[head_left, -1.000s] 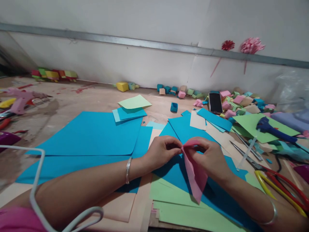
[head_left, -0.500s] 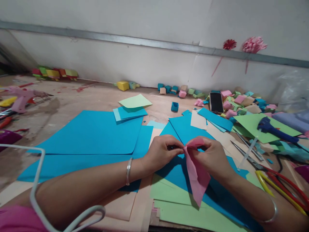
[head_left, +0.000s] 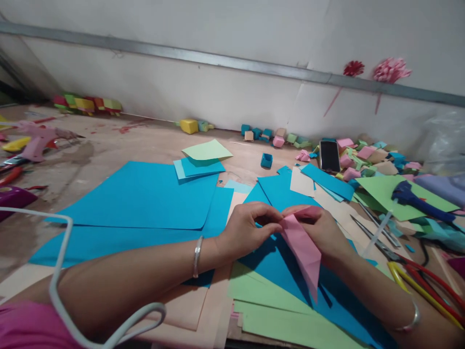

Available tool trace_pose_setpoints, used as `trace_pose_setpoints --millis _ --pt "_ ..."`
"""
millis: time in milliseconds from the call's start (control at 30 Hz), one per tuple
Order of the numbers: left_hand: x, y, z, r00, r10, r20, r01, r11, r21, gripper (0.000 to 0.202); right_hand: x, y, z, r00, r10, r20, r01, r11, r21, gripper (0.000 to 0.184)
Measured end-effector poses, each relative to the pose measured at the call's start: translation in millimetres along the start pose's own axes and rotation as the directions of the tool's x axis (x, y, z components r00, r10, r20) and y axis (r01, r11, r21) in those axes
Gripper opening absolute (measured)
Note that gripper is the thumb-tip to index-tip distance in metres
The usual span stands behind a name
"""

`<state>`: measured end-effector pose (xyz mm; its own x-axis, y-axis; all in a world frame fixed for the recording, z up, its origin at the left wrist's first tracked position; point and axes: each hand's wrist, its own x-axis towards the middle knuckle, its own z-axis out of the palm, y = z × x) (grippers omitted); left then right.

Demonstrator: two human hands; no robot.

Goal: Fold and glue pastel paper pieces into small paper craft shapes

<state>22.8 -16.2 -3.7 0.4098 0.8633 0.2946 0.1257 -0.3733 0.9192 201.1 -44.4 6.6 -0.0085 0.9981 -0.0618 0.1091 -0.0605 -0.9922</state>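
Note:
A folded sheet of pink paper (head_left: 303, 249) hangs between my two hands, over the blue and green sheets. My left hand (head_left: 250, 228) pinches its upper left corner between thumb and fingertips. Behind the paper, my right hand (head_left: 330, 235) grips the upper edge, its fingertips partly hidden by the pink sheet. The paper's creased lower end points down toward the front of the table. Under the hands lie blue sheets (head_left: 269, 259) and light green sheets (head_left: 290, 322).
Large blue sheets (head_left: 145, 194) cover the left side. Scissors (head_left: 395, 257) and a blue glue gun (head_left: 410, 194) lie at right, near a phone (head_left: 329, 156) and folded paper pieces (head_left: 366, 152). A pink glue gun (head_left: 34, 140) sits far left. A white cable (head_left: 58, 271) crosses the front.
The pink paper has turned, so a broader folded face shows and its lower end has swung right. Both hands keep hold of it. The whole view has shifted slightly.

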Motion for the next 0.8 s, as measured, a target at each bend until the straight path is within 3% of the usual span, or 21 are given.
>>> trace_pose_setpoints --millis 200,433,600,800 --pt "2.9 -7.0 0.2 0.997 -0.076 0.033 0.078 0.994 -0.081 0.02 8.0 4.6 -1.5 0.986 0.149 0.075 -0.156 0.982 0.108 0.028" --pt "5.9 -6.4 -0.1 0.98 -0.194 0.043 0.198 0.967 -0.161 0.008 8.7 8.9 -4.5 0.982 0.161 0.1 -0.177 0.968 0.179 0.025" --pt "9.7 -7.3 -1.4 0.925 -0.329 0.192 0.379 0.844 -0.381 0.016 5.8 4.3 -3.7 0.991 0.128 0.049 -0.131 0.99 0.056 0.026" --pt "6.8 -7.2 4.9 0.896 -0.395 0.205 0.443 0.751 -0.49 0.026 -1.2 -3.3 3.6 0.998 0.063 -0.031 -0.065 0.995 -0.08 0.025"
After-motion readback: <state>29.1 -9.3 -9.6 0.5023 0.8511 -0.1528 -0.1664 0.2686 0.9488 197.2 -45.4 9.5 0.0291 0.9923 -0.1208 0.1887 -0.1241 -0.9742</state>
